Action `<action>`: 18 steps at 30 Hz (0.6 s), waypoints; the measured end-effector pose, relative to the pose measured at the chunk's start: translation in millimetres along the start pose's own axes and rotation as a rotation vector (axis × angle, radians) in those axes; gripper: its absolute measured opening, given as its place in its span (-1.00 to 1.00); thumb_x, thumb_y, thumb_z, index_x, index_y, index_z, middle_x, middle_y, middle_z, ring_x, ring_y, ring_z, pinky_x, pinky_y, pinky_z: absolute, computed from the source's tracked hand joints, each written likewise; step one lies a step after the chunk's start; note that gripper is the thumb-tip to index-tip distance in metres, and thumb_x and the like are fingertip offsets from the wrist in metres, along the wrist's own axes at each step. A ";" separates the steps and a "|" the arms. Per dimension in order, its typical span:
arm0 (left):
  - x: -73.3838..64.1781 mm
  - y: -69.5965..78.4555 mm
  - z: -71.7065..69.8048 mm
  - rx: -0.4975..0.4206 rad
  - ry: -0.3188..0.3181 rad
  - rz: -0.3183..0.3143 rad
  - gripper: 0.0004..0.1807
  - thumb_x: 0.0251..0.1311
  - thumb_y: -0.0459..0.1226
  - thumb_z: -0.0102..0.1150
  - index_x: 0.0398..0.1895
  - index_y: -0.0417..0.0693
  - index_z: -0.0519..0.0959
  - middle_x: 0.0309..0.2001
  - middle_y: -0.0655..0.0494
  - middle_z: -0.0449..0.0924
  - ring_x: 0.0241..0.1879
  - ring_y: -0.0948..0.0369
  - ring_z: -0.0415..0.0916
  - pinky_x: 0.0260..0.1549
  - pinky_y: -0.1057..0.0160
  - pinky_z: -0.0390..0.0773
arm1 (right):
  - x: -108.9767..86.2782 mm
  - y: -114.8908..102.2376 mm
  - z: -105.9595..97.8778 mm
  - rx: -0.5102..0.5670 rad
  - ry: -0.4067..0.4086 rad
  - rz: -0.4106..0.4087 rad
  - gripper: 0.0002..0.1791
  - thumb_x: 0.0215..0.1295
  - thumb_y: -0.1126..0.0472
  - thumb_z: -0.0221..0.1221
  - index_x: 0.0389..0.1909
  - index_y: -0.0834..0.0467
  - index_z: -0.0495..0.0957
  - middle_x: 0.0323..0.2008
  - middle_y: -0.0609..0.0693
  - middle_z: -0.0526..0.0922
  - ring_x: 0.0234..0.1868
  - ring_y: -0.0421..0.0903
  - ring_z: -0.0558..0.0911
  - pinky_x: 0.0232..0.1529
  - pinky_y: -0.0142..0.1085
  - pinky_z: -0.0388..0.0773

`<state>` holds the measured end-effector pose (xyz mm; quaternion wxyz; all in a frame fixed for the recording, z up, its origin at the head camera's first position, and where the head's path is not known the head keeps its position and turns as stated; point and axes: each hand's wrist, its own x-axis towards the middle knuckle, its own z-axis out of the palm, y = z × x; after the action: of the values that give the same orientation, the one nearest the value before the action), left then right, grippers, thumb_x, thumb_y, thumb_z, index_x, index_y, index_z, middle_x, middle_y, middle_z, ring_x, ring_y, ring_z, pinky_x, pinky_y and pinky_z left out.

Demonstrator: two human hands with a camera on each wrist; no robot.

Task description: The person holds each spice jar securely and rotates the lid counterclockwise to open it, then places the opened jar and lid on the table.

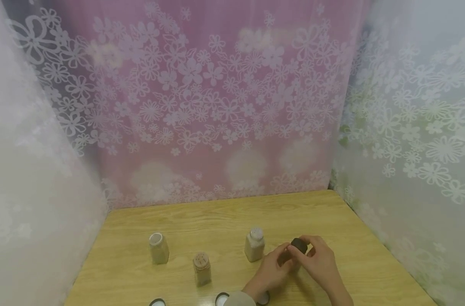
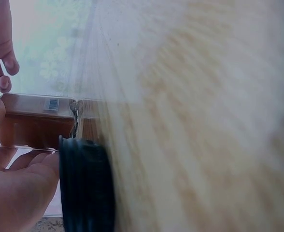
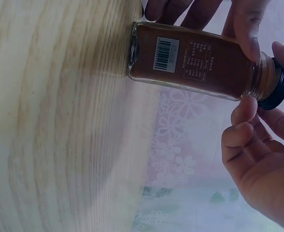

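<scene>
A clear glass spice jar point(image 3: 180, 60) of reddish-brown powder stands upright on the table at the right, its label and barcode showing. My left hand point(image 1: 272, 268) grips the jar's body, with fingers point(image 3: 248, 34) around it near the shoulder. At the jar's mouth, my right hand point(image 1: 319, 260) pinches the black cap point(image 1: 299, 245) between thumb and fingers. That cap point(image 3: 276, 87) sits slightly tilted on the neck in the right wrist view. Most of the jar is hidden behind my hands in the head view.
Left of my hands stand three more glass jars without black caps: one at left point(image 1: 160, 251), one nearer the front point(image 1: 202, 270) with a holed top, one beside my left hand point(image 1: 254, 246). Black-rimmed caps point(image 1: 222, 298) lie along the front. Floral curtains point(image 1: 217, 106) enclose the wooden table point(image 1: 217, 219).
</scene>
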<state>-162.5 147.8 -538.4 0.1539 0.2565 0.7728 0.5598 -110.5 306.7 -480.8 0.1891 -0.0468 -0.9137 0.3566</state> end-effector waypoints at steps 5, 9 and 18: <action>1.2 -1.1 0.5 0.008 -0.003 0.012 -0.45 0.53 -0.07 0.17 0.53 0.24 0.41 0.44 0.16 0.53 0.40 0.08 0.52 0.34 0.05 0.59 | -1.6 0.5 1.3 0.011 0.019 -0.011 -0.50 0.33 0.04 0.46 0.13 0.26 0.63 -0.08 0.12 0.64 -0.42 -0.29 0.43 -0.50 -0.45 0.45; 1.8 -2.5 0.1 0.012 -0.009 0.043 -0.51 0.54 -0.01 0.16 0.48 0.34 0.44 0.42 0.19 0.55 0.38 0.11 0.54 0.32 0.08 0.61 | -1.9 -0.1 1.6 0.016 0.037 -0.028 -0.54 0.37 0.08 0.42 0.17 0.23 0.63 -0.11 0.10 0.63 -0.39 -0.32 0.46 -0.45 -0.45 0.49; 2.9 -5.7 -1.2 0.026 -0.006 0.105 -0.50 0.54 0.03 0.15 0.47 0.23 0.45 0.39 0.12 0.59 0.35 0.12 0.58 0.28 0.16 0.63 | -5.6 -1.6 -4.1 -0.035 0.053 -0.013 -0.53 0.34 0.03 0.45 0.12 0.24 0.67 -0.05 0.13 0.69 -0.35 -0.33 0.49 -0.39 -0.47 0.53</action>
<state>-166.8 147.1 -543.2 0.1235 0.3004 0.7650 0.5561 -103.7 306.9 -478.7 0.2146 -0.0536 -0.9149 0.3377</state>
